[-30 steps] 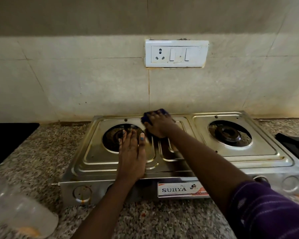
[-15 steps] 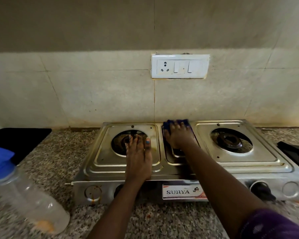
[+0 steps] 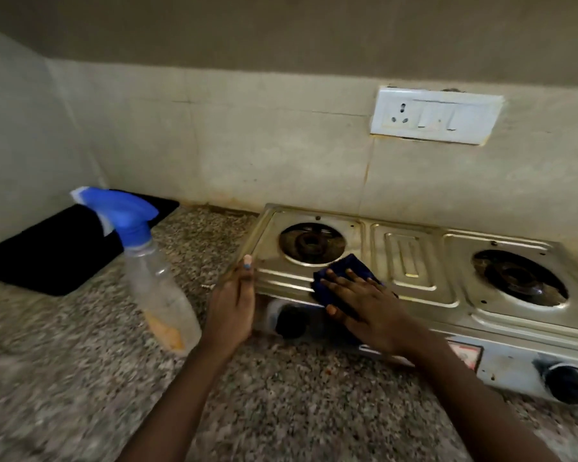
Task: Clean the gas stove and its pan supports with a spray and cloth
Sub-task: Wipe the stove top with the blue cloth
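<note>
At the centre of the frame, a dark blue cloth (image 3: 342,278) is pressed flat under the spread right hand (image 3: 369,306) on the steel two-burner gas stove (image 3: 411,261) (front left corner), whose left edge is gripped by the left hand (image 3: 232,301), beside a clear blue-nozzled spray bottle (image 3: 154,271).

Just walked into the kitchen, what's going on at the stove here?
A person is wiping down a steel two-burner gas stove. The right hand presses a dark blue cloth flat on the stove top, just in front of the left burner. The left hand holds the stove's left front corner. A spray bottle with a blue trigger head stands on the granite counter to the left.
</note>
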